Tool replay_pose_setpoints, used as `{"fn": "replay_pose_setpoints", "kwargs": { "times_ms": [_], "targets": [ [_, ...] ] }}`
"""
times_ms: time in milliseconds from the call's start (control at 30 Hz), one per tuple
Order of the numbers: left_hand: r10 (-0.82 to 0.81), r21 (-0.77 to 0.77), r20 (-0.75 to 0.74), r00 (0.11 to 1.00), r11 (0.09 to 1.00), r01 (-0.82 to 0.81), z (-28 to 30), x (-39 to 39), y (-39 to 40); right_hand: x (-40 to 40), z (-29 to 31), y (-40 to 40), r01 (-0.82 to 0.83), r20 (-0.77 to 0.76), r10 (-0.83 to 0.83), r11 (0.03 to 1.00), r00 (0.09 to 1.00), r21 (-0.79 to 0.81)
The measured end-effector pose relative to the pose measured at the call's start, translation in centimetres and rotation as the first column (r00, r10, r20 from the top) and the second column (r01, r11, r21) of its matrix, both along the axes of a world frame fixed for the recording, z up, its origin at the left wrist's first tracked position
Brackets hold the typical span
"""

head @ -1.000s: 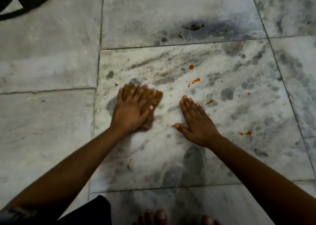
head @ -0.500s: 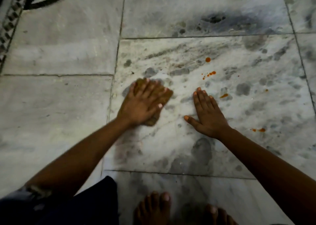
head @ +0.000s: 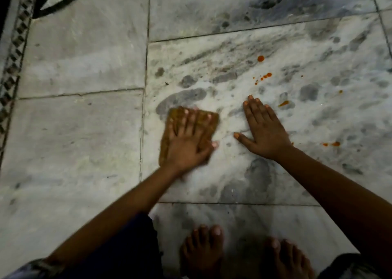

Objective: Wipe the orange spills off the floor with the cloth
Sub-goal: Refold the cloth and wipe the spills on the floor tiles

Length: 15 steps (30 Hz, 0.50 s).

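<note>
Step in hand: wiping, judged from hand placement; the left hand point(head: 186, 143) lies flat, fingers spread, pressing the cloth point(head: 176, 117) onto the floor point(head: 84, 130); the palm bears down on the cloth and does not clench it. The right hand point(head: 265, 130) lies flat and empty on the marble just to the right of the left hand, apparently as a brace; the two hands are apart, not touching.

Cloth location: under the left hand, near a tile joint to that hand's left. Its long axis runs roughly along the left hand's fingers, away from the person, tilted slightly rightward at the far end; the far edge shows beyond the fingertips.

Remaining work: the orange spills point(head: 265, 76) lie beyond and to the right of the right hand, well apart from the cloth; a round drop point(head: 260, 58) sits furthest out, a smear point(head: 283, 103) just right of the right fingertips, and further spots point(head: 332, 144) right of the right wrist.

Next move, as a judgement: slide the cloth rightward and forward past the right hand, maintaining downward pressure.
</note>
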State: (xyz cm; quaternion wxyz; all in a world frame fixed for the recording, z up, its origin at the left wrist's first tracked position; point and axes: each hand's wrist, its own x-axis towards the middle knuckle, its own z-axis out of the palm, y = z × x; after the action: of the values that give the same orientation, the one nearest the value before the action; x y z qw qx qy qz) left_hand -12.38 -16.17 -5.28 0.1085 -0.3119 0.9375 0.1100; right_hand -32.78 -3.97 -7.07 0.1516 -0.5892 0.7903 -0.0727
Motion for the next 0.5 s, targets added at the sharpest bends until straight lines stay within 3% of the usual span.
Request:
{"fn": "replay_pose_setpoints", "kwargs": {
  "times_ms": [67, 133, 333, 500],
  "targets": [
    [-0.129, -0.001, -0.018, 0.991, 0.992, 0.129, -0.1, 0.2, 1.4, -0.1, 0.0, 0.1, -0.001, -0.007, 0.001, 1.0, 1.0, 0.009],
    [-0.239, -0.055, 0.001, 0.971, 0.969, 0.239, -0.4, -0.6, -2.0, -0.1, 0.0, 0.0, -0.008, -0.002, 0.008, 1.0, 1.0, 0.002],
    [0.085, -0.047, 0.065, 0.994, 0.996, -0.082, -0.2, -1.3, -12.8, 0.0, 0.0, 0.1, 0.0, 0.03, -0.001, 1.0, 1.0, 0.019],
    [0.096, -0.123, -0.038, 0.995, 0.987, -0.1, -0.7, 5.8, -3.5, 1.9, 0.2, -0.6, -0.002, 0.053, 0.003, 1.0, 0.999, -0.024]
  ]
}}
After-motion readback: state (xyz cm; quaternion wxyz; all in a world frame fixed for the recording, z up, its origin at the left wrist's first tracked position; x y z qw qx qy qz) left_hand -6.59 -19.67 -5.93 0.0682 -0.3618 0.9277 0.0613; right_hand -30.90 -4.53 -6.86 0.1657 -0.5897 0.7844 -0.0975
